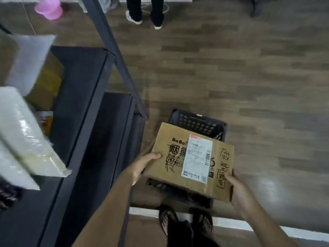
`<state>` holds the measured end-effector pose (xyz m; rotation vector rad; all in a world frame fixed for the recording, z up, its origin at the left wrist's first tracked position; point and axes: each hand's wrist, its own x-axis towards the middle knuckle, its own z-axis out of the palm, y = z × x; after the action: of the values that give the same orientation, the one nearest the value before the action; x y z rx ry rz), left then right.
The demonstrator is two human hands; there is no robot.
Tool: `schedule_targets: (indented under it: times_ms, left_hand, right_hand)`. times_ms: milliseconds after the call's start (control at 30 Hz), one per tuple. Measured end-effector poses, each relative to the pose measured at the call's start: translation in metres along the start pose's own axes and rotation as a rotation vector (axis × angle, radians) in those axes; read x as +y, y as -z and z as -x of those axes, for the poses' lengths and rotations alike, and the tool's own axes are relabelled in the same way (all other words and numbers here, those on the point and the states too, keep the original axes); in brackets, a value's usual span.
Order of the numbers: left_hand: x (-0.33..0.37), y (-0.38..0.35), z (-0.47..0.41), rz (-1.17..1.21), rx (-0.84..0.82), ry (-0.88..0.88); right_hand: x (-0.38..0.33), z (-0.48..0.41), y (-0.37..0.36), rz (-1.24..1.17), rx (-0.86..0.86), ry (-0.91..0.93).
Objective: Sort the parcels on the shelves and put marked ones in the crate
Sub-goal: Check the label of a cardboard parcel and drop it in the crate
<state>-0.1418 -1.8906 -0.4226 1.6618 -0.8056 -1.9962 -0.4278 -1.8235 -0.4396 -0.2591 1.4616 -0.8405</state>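
Both hands carry one cardboard parcel [188, 161] flat above the black crate [197, 122]. The left hand [144, 166] clasps its left edge with the thumb lying on top, and the right hand [238, 189] grips the near right corner. Held level by opposite edges, with its white label [196, 159] and black handwriting facing up, the parcel looks marked and bound for the crate. It hangs over the crate and hides most of it; only the far mesh wall and a strip of the near rim show.

At far left, white padded parcels [26, 132] and a brown box [48, 82] lie on the dark shelves [85, 97]. The shelf frame stands just beside the crate's left side, so that side is tight. The parcel sits skewed across the rim and probably needs squaring to it before it goes down. To the right the wooden floor [267, 86] gives room to swing
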Motion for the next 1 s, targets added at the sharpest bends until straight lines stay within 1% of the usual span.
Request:
schedule_targets:
  times_ms: [67,133,200,267,400,500,567,667,800,900,1000]
  left_hand:
    - [-0.024,0.003,-0.052,-0.076,0.082,0.038]
    - [-0.061,0.002,-0.102,-0.162,0.119,0.054]
    - [-0.100,-0.002,-0.145,-0.197,0.122,0.050]
    - [-0.138,-0.001,-0.184,-0.204,0.120,0.071]
    - [-0.210,0.010,-0.242,-0.221,0.125,0.157]
    - [-0.253,0.013,-0.260,-0.225,0.164,0.233]
    - [-0.270,0.013,-0.271,-0.234,0.195,0.223]
    - [-0.276,0.011,-0.276,-0.200,0.229,0.216]
    - [-0.292,0.018,-0.270,-0.188,0.280,0.224]
    - [-0.311,0.012,-0.253,-0.126,0.327,0.255]
    - [-0.335,0.003,-0.236,-0.055,0.379,0.304]
  right_hand:
    - [0.036,-0.050,0.001,0.029,0.041,-0.073]
    - [0.083,-0.100,0.010,0.066,0.114,-0.114]
    - [0.129,-0.148,0.020,0.098,0.163,-0.142]
    - [0.169,-0.189,0.029,0.124,0.173,-0.173]
    - [0.219,-0.248,0.034,0.204,0.218,-0.246]
    - [0.243,-0.270,0.036,0.315,0.230,-0.310]
    - [0.252,-0.279,0.039,0.324,0.218,-0.315]
    - [0.262,-0.289,0.042,0.319,0.169,-0.315]
    - [0.266,-0.297,0.043,0.327,0.131,-0.338]
    - [0.265,-0.297,0.047,0.403,0.092,-0.351]
    - [0.269,-0.291,0.050,0.424,0.076,-0.367]
